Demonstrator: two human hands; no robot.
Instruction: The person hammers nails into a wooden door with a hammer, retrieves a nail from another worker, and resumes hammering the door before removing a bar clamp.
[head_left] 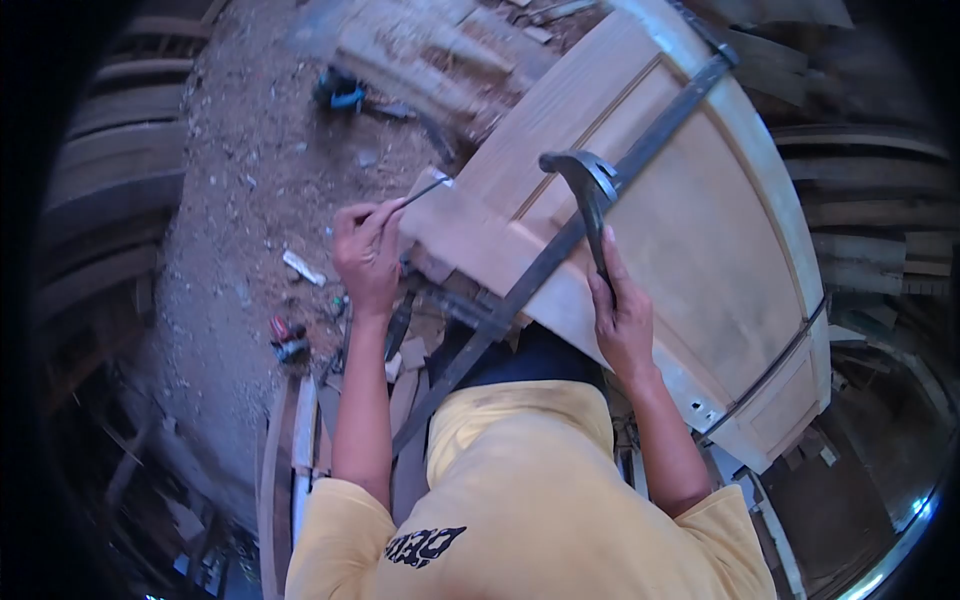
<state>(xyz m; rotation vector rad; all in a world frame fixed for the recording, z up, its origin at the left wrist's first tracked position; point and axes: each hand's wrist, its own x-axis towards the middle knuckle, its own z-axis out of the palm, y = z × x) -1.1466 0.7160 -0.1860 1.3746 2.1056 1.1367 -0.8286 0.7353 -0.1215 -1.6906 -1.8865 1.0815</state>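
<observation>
A pale wooden panelled door [690, 220] lies in front of me, with a long dark metal bar clamp [545, 270] across it diagonally. My right hand [625, 310] is closed round the handle of a dark claw hammer [582, 185], whose head is raised over the door and clamp. Between the fingers of my left hand [368, 245] is a thin dark rod [422, 192], its tip close to the door's left corner. Whether that tip touches the wood, I cannot tell. A second dark bar [770, 370] crosses the door's lower right part.
A blue power tool [342, 95] lies on the dusty ground at the upper left. Lower down on the left is a red and dark tool [288, 340], near a white scrap [303, 267]. Stacked boards [125, 180] line the left side, and more timber [860, 205] stands at the right.
</observation>
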